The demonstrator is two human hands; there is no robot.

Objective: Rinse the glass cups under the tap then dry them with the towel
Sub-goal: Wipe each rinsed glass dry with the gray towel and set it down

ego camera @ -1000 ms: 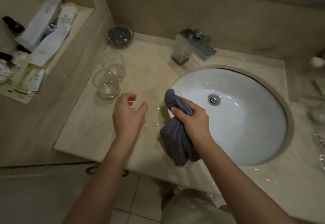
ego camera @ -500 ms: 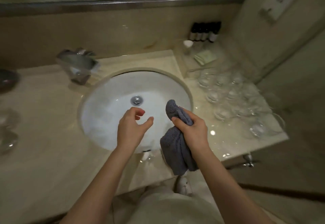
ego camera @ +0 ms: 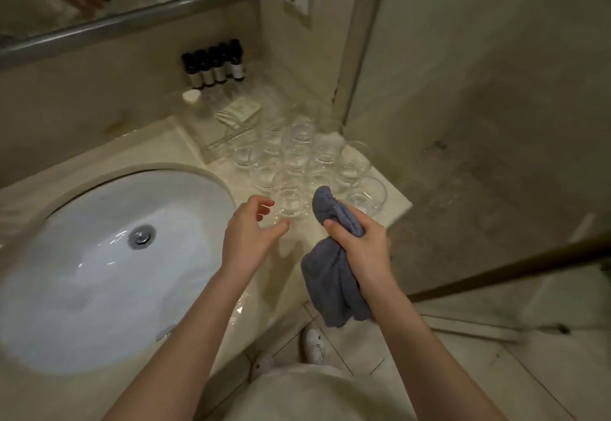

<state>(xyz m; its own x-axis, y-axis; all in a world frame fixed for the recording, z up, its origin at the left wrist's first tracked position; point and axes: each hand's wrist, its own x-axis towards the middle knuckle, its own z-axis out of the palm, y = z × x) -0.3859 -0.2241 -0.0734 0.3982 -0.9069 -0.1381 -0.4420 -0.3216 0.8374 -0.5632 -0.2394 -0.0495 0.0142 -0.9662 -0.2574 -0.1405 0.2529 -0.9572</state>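
The step in hand looks to be fetching the next glass for rinsing: the left hand (ego camera: 253, 233) is reaching toward the cluster of glass cups (ego camera: 299, 159) that is standing on the counter (ego camera: 211, 142) to the right of the sink (ego camera: 109, 255), in the far right corner by the wall. The nearest cup (ego camera: 288, 196) is sitting just beyond the fingertips, and I cannot tell whether they are touching it yet.

The next move, as I judge it, is calling for that hand to close round the nearest cup and lift it straight up out of the pack (the cups are standing tight together, so a sideways pull is likely to knock a neighbour), then carry it left over the basin. The tap is not showing in this view.

The left hand is hovering half open, thumb and fingers loosely curved apart in a reaching shape, and holding nothing. The right hand (ego camera: 363, 248) is gripping the grey towel (ego camera: 334, 291) with its fingers wrapped round the bunched middle; one end is poking up past the thumb toward the cups, and the rest is hanging down below the counter edge. The towel is resting near the cups without clearly touching any.
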